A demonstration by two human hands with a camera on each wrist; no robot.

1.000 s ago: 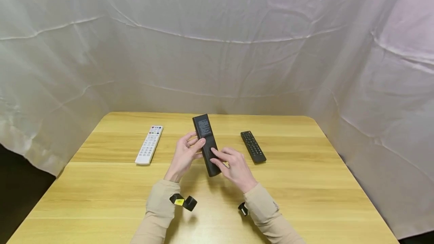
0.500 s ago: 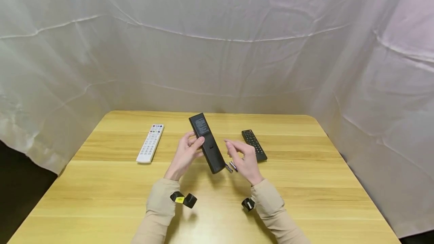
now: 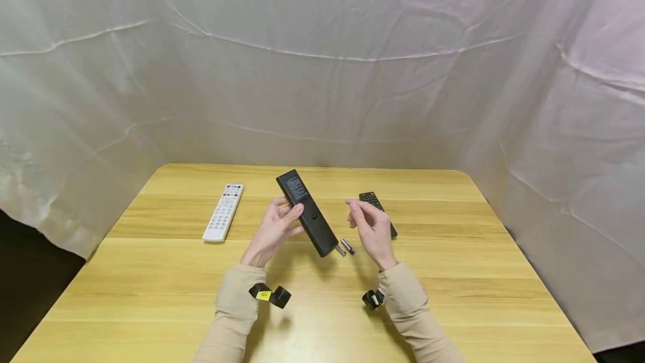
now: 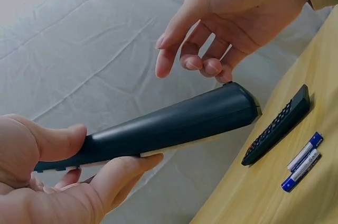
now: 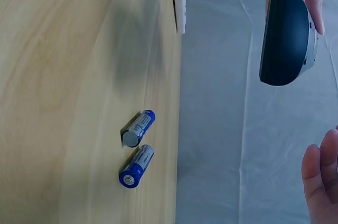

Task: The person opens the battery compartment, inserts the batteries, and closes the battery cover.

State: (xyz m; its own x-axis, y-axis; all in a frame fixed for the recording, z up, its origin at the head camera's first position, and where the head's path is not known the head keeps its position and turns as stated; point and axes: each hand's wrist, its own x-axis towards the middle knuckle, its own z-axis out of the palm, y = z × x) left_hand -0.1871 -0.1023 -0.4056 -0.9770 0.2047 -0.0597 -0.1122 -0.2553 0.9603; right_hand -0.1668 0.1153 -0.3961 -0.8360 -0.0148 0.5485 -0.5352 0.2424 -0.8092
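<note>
My left hand (image 3: 269,237) grips a black remote control (image 3: 319,231) in the air, thumb on top and fingers underneath. Its back, with a printed label and a small notch, faces up in the head view. To the right of it hovers my right hand (image 3: 375,240), its fingers loosely bent and nothing between them. A gap separates that hand from the remote. Below, two blue and silver batteries (image 5: 138,128) lie side by side on the table; the head view shows one of them partly behind the held remote's lower end.
On the wooden table (image 3: 453,296), a white remote control (image 3: 223,213) lies at the left, buttons up. A smaller black remote control (image 4: 277,126) lies at the right, partly behind my right hand in the head view. Pale cloth (image 3: 322,105) hangs around the table.
My right hand has left the back of the held remote and moved right. The batteries have come into sight. The remote now leans more, its lower end shifted right.
</note>
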